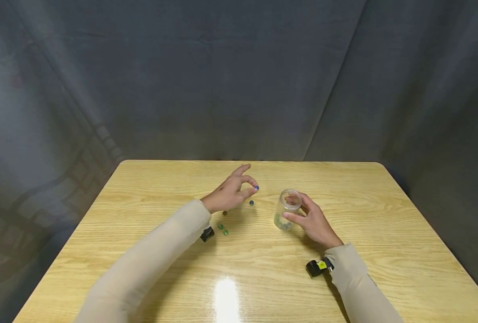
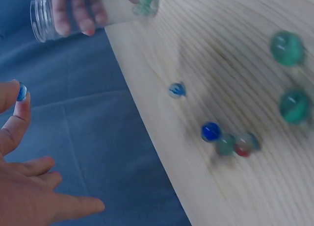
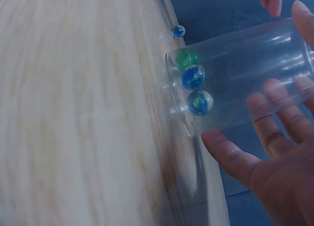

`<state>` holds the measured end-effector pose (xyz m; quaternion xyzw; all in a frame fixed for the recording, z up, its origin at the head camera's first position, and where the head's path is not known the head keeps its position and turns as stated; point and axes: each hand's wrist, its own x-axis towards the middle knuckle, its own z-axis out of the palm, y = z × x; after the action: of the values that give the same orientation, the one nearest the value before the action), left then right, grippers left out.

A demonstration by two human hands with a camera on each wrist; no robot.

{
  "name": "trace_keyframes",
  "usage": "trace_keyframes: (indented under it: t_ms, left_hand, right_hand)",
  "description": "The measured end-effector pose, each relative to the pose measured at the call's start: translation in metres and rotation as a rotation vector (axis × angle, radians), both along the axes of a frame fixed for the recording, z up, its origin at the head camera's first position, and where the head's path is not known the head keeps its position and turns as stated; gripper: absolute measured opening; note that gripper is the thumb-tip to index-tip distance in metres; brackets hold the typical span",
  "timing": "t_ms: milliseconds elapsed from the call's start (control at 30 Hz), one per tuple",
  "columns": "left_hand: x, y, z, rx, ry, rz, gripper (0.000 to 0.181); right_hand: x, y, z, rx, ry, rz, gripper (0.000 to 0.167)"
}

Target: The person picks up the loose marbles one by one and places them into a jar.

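Between thumb and index finger my left hand (image 1: 227, 194) pinches a small blue marble (image 2: 22, 91), raised above the table. Its other fingers are spread out. My right hand (image 1: 316, 224) grips a clear jar (image 1: 281, 210) from the right side, fingers around it. The jar stands upright on the table with its mouth uncovered. In the right wrist view, a green marble (image 3: 186, 58) and two blue-and-white marbles (image 3: 200, 103) lie at the jar's bottom. Below the left hand, a blue swirl marble (image 2: 177, 90) sits loose on the wood.
More loose marbles lie left of the jar: a dark blue marble (image 2: 211, 131), a reddish clear marble (image 2: 244, 146), a pale green marble (image 2: 225, 145) and green marbles (image 2: 294, 106). The wooden table (image 1: 174, 278) ends at a grey curtain (image 1: 222, 89).
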<state>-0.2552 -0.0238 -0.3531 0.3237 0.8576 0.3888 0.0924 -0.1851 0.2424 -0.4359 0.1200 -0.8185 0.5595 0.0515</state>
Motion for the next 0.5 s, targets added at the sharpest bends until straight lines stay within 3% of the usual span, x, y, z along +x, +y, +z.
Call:
trace_keyframes:
  t_ms: [500]
  left_hand:
    - [0.005, 0.035, 0.009, 0.002, 0.028, -0.082, 0.015]
  right_hand:
    - [0.000, 0.000, 0.000, 0.010, -0.006, 0.002, 0.061]
